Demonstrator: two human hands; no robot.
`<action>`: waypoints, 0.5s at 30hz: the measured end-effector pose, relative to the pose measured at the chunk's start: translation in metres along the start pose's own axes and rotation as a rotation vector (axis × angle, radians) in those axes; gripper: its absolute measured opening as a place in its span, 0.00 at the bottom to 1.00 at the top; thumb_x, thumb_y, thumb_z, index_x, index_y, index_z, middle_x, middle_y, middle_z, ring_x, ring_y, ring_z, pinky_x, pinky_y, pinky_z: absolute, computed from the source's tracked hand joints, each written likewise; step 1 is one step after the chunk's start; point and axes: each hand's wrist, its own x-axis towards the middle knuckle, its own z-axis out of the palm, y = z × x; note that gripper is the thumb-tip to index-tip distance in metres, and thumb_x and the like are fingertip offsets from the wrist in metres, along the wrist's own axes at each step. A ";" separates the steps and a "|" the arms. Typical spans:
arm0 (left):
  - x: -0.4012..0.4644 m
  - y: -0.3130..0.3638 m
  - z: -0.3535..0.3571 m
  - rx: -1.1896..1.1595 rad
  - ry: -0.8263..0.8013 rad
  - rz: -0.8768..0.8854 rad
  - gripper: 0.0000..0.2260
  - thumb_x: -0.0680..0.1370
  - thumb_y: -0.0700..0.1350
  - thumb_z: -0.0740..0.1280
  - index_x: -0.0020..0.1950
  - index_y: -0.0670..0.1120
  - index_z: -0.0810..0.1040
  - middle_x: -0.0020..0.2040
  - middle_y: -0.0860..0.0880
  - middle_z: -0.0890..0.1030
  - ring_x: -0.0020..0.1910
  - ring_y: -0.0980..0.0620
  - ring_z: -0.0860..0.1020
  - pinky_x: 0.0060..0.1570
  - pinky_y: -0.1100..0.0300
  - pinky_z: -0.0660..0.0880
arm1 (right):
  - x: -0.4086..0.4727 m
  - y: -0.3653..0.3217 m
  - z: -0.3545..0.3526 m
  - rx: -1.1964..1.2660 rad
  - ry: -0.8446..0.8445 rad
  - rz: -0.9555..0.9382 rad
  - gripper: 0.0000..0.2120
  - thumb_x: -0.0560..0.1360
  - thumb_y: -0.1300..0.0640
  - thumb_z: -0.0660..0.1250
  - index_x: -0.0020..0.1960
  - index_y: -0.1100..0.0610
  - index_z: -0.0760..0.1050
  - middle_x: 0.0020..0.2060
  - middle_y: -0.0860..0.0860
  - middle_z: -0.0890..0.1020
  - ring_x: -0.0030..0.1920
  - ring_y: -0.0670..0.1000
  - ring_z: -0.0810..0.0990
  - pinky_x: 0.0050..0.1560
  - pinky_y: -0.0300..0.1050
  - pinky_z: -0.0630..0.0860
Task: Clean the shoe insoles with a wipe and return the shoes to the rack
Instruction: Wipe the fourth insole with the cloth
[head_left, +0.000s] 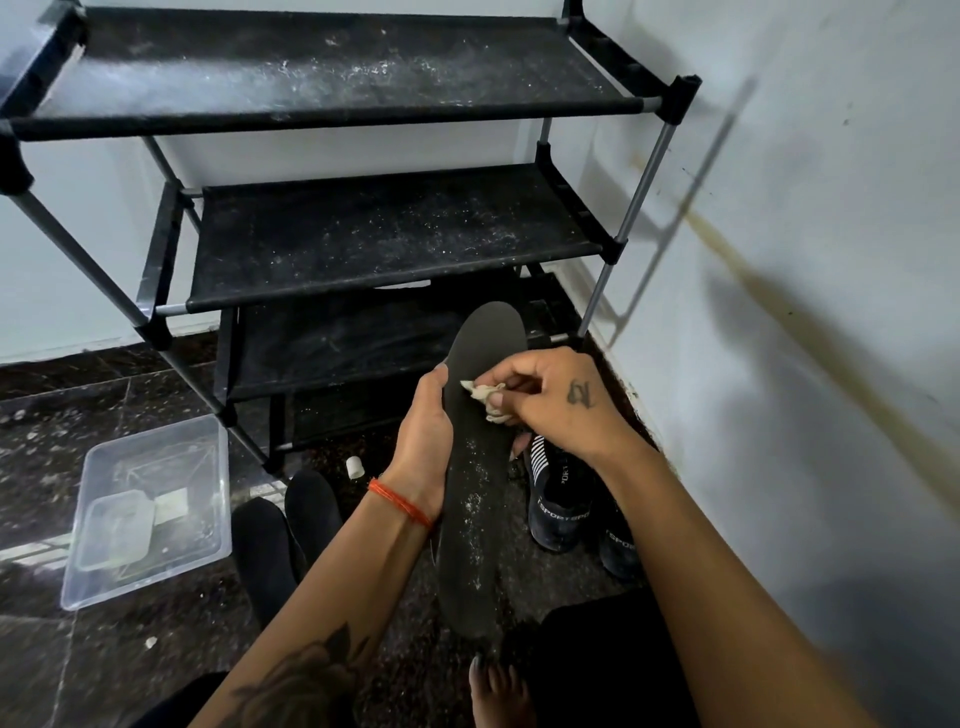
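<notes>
Left hand: the left hand (423, 426) grips the insole (480, 467) along its left edge, near the middle of its length; the fingers (441, 379) are curled round that edge, thumb side toward the camera, and a fingertip shows past the right edge lower down.
Right hand: the right hand (558, 402) has its fingers (498, 400) bunched together, pinching a small crumpled wipe (485, 397) and pressing it onto the top face of the insole, just above the middle.
Insole: dark, long, held in the air tilted with the toe end up toward the rack (363, 208) and the heel end down toward the person's knees; pale dust specks lie on the lower half.
Wipe: whitish, wadded, mostly hidden under the fingertips.
Shoes: a dark pair (563, 499) with white lettering stands on the floor (130, 649) by the right wall, partly hidden behind the right wrist and forearm.
Other insoles: two dark shapes (283, 535) lie on the floor left of the left forearm, touching each other; whether they are insoles or slippers I cannot tell.
Rack: black fabric shelves on grey poles, dusty.
Container: a clear plastic tub (150, 509) sits on the floor at left, well apart from the hands.
Small item: a white cap-like piece (355, 467) lies on the floor just beyond the left wrist.
</notes>
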 end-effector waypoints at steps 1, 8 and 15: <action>0.000 0.001 0.000 0.010 -0.013 0.009 0.21 0.80 0.56 0.56 0.58 0.43 0.80 0.52 0.41 0.82 0.49 0.44 0.80 0.56 0.47 0.75 | -0.002 -0.003 0.000 0.017 -0.042 -0.006 0.08 0.72 0.67 0.69 0.47 0.57 0.83 0.35 0.51 0.82 0.33 0.44 0.81 0.26 0.38 0.77; -0.006 0.005 0.003 -0.032 -0.016 0.001 0.19 0.80 0.53 0.57 0.58 0.40 0.78 0.47 0.45 0.84 0.43 0.46 0.82 0.48 0.47 0.80 | -0.008 -0.007 -0.032 0.226 -0.075 0.036 0.14 0.69 0.73 0.68 0.40 0.55 0.82 0.34 0.51 0.83 0.32 0.43 0.81 0.36 0.35 0.78; -0.006 0.006 0.001 0.026 0.024 0.033 0.18 0.80 0.54 0.57 0.58 0.44 0.80 0.40 0.50 0.85 0.37 0.52 0.82 0.42 0.57 0.78 | -0.002 0.003 -0.020 -0.039 0.037 0.015 0.07 0.69 0.67 0.70 0.41 0.56 0.82 0.34 0.53 0.84 0.32 0.43 0.82 0.37 0.34 0.78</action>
